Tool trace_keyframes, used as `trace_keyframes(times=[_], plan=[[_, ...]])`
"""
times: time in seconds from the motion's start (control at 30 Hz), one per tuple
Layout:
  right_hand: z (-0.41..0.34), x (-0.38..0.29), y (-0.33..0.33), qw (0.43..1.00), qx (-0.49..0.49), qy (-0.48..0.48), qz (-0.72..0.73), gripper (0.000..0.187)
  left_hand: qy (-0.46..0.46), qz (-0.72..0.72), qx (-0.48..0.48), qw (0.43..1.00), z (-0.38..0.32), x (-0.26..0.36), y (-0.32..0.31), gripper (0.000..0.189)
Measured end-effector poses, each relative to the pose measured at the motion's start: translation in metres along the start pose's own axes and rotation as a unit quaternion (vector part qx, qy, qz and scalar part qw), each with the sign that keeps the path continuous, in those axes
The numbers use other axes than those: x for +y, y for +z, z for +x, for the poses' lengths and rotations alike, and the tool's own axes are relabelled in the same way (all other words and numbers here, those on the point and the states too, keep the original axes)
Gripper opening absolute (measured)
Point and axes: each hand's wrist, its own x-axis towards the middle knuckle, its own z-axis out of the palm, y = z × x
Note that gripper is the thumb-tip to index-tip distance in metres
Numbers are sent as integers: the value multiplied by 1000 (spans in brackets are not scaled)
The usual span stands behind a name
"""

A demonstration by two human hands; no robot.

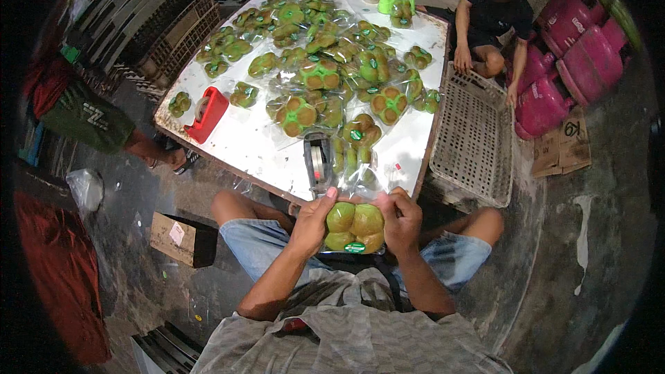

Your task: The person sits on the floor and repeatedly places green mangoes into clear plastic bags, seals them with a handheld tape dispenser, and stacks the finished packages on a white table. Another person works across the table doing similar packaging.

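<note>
Between my two hands, over my lap at the table's near edge, is a clear plastic bag of green-brown fruits (pixel 355 226) with a green oval sticker. My left hand (pixel 314 221) grips the bag's upper left side, thumb on top. My right hand (pixel 402 218) pinches its upper right corner. Just beyond them a black tape dispenser (pixel 317 161) stands on the white table (pixel 249 150), beside more bagged fruit (pixel 353 158). Many bagged clusters (pixel 319 74) lie heaped over the table's middle. A red tape dispenser (pixel 208 114) is at the left.
A green tape dispenser (pixel 387 3) stands at the far right corner. Beyond the right edge, a seated person (pixel 493 15) touches a plastic crate (pixel 473 135), near pink gas cylinders (pixel 545 104). Another person's leg (pixel 150 148) is at left. A cardboard box (pixel 182 239) sits on the floor.
</note>
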Motion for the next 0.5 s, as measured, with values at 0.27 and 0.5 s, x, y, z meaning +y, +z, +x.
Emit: trace_keyframes(times=[0.27,0.5], plan=[[-9,-1,19,953,40,-247,-173,46,132,140,1,981,-1,1,13,50],[-12,18,11,944,-151,168,239,44,381,358,156,838,6,-10,21,34]])
